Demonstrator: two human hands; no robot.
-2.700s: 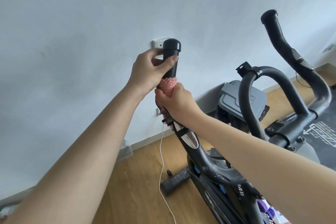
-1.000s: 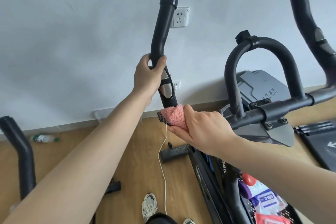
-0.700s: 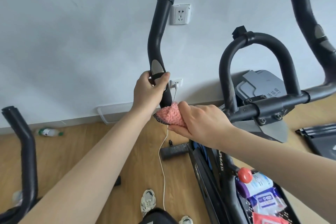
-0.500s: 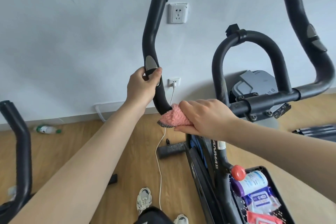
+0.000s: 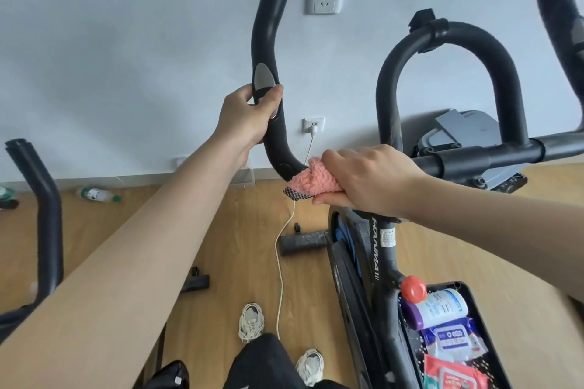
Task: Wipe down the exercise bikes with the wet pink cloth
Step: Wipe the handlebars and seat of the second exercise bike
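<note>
Left hand (image 5: pixel 249 114): we see its fingers and thumb wrapped round the left handlebar horn (image 5: pixel 268 25), just under the silver sensor plate (image 5: pixel 263 76).
Right hand (image 5: pixel 369 180): curled over the pink cloth (image 5: pixel 311 181), holding it against the bend where the horn meets the crossbar (image 5: pixel 458 163); the fingertips underneath are hidden from us.
Pink cloth: bunched and fluffy, with a dark checked edge poking out at its lower left. The hand covers most of it, and we cannot tell whether it is wet.
Left handlebar horn: its top end is cut off by the picture's upper edge.
Right handlebar horn (image 5: pixel 556 9): only a stretch shows at the top right corner.
Exercise bike (image 5: pixel 384 249): the white lettering on the frame is hard for us to read.
Tray (image 5: pixel 467 286): low on the right, holding a bottle (image 5: pixel 439 308) lying down and wipe packets (image 5: pixel 452 338); cut off at the bottom, labels too small to read.
Second bike (image 5: pixel 47 215): at the left edge, only its handlebar shows.
Floor (image 5: pixel 221 230): a white cable (image 5: pixel 279 262) trails from the lower wall socket (image 5: pixel 313 126).
</note>
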